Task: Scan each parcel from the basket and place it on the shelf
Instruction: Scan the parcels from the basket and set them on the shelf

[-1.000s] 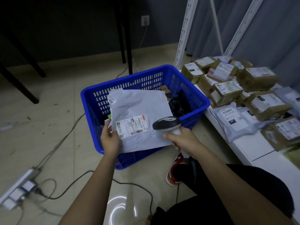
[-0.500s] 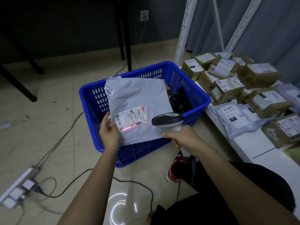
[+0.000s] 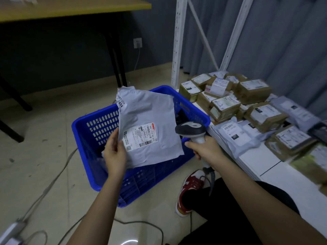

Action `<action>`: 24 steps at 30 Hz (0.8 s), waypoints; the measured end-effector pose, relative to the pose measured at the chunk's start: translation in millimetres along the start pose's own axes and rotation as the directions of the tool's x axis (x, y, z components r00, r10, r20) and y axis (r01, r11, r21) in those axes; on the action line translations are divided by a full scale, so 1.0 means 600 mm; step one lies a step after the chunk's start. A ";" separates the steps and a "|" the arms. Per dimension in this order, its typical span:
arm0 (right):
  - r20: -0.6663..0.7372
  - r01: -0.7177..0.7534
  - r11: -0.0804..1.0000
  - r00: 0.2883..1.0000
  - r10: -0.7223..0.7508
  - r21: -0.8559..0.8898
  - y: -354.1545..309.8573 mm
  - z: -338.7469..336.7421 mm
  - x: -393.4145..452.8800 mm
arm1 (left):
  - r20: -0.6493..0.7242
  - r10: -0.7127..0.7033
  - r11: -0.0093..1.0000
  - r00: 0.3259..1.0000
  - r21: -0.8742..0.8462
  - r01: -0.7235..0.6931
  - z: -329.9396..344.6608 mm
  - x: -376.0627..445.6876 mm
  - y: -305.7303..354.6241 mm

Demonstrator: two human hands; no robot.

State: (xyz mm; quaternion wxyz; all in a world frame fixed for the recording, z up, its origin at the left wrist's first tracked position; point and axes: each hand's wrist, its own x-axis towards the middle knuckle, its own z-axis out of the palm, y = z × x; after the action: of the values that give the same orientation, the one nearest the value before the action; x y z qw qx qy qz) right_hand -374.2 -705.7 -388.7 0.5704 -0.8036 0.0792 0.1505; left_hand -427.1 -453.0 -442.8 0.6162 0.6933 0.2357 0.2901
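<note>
Head view: the left hand (image 3: 114, 152) pinches the lower left edge of a grey mailer (image 3: 148, 128), thumb on the front and fingers curled behind it. The mailer is a thin, creased plastic bag, held upright and tilted above the blue basket (image 3: 99, 124), its top corner crumpled. A white label (image 3: 140, 137) with a barcode and a red strip sits on its lower front, turned sideways; a narrow sticker printed "2404" runs along its upper left edge. The right hand (image 3: 206, 149) is wrapped around the pale handle of a scanner (image 3: 192, 130), whose dark head sits just right of the mailer, near the label. The scanner's cable hangs down from the handle's base.

The basket stands on the tiled floor, with dark items inside that are hard to make out. Right of the basket, a low white shelf (image 3: 256, 160) carries many brown boxes (image 3: 254, 91) with white labels and a few grey bags (image 3: 235, 137). A red shoe (image 3: 190, 186) rests on the floor just below and right of the basket. Behind the basket stands a yellow-topped table (image 3: 74, 6).
</note>
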 end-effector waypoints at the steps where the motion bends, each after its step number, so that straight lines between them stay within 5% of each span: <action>1: -0.043 0.020 1.000 0.999 -0.019 0.002 -0.001 -0.019 0.006 | 0.029 0.024 1.000 0.999 -0.007 -0.024 0.015 0.000 0.015; 11: -0.506 0.179 0.984 0.847 -0.163 -0.017 0.008 -0.294 -0.040 | 0.361 0.344 0.937 0.867 -0.195 -0.291 0.254 -0.064 0.195; 17: -0.704 0.140 0.986 0.710 -0.036 0.091 0.107 -0.473 -0.180 | 0.552 0.531 0.847 0.643 -0.365 -0.387 0.435 -0.204 0.284; 24: -0.838 0.165 0.949 0.525 0.148 0.270 0.242 -0.603 -0.336 | 0.725 0.598 0.799 0.342 -0.506 -0.324 0.607 -0.457 0.350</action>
State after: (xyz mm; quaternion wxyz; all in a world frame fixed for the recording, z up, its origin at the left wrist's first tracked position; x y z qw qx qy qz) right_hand -552.8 -1104.1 -341.1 0.5805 -0.6721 0.3660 -0.2781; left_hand -379.0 -929.1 -291.5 0.6274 0.6866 -0.3542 0.0975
